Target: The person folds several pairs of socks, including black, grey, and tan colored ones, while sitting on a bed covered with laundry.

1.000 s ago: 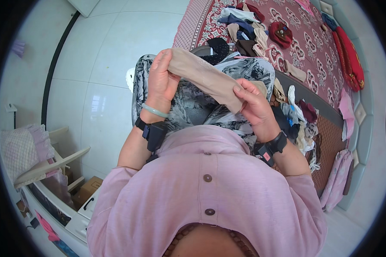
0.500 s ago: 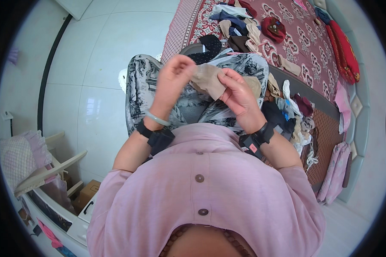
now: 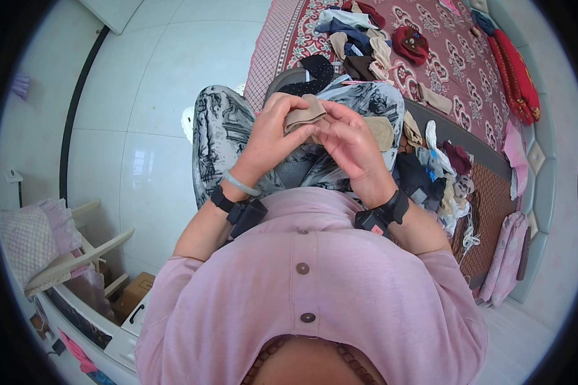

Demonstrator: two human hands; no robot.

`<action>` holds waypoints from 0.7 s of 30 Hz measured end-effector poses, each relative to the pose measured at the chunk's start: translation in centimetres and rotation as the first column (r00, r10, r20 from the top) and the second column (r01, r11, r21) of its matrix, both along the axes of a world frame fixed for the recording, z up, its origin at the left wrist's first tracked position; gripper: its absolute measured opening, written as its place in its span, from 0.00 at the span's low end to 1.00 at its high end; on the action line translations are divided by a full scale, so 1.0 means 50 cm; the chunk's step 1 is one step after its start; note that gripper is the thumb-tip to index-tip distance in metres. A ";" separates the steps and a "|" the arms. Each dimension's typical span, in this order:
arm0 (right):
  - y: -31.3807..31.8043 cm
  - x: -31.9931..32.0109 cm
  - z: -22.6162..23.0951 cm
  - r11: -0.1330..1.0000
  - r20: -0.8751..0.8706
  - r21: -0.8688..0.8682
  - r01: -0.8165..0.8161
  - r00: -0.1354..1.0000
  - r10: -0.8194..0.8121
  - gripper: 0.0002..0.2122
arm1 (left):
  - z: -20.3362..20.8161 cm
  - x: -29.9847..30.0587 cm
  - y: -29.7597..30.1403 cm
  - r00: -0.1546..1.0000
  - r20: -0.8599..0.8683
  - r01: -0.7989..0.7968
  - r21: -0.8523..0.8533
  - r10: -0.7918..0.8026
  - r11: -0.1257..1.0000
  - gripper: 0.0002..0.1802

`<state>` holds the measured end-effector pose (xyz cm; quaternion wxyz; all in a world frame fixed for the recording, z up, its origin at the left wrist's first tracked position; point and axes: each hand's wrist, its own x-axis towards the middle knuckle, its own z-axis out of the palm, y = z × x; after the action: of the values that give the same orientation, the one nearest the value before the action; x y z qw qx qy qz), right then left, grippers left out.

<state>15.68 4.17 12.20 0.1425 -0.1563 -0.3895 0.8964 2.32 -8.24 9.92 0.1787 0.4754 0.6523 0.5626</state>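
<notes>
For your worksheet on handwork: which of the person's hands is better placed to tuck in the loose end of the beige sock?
Probably the right hand: its fingertips sit free beside the beige sock, while the left hand is wrapped around it.

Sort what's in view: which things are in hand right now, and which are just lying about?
In hand: beige sock, bunched between left hand and right hand.

Lying about: second beige sock on the lap, clothes heap, socks on the red rug, red hat.
</notes>
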 end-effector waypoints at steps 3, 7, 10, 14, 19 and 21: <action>-0.008 -0.002 0.000 0.998 0.023 0.058 0.017 1.000 -0.018 0.16 | -0.003 0.003 -0.002 1.000 0.023 0.009 0.025 -0.009 1.000 0.17; -0.005 -0.004 -0.019 0.999 0.048 0.021 0.047 0.998 -0.048 0.15 | 0.001 0.011 -0.003 0.999 0.048 0.022 0.031 -0.023 0.999 0.15; -0.011 -0.005 -0.025 0.995 0.103 0.022 0.094 0.990 -0.096 0.13 | -0.005 0.012 -0.002 0.999 0.029 0.016 0.010 -0.017 1.000 0.13; -0.020 -0.013 -0.035 0.984 0.198 0.117 0.136 0.968 -0.158 0.09 | -0.031 0.009 0.003 0.997 0.073 -0.004 0.018 0.002 1.000 0.11; -0.019 -0.021 -0.048 0.955 0.294 0.270 0.120 0.935 -0.201 0.03 | -0.051 0.024 0.007 0.690 0.723 -0.095 0.081 0.007 0.992 0.11; -0.015 -0.025 -0.065 0.924 0.318 0.376 0.074 0.926 -0.204 0.02 | -0.076 0.013 0.011 0.397 0.911 -0.126 0.177 -0.114 0.976 0.12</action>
<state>14.42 3.42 8.95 0.1607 -0.3130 -0.5524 0.7557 2.95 -7.67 6.09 0.4524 0.1022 0.3826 0.7990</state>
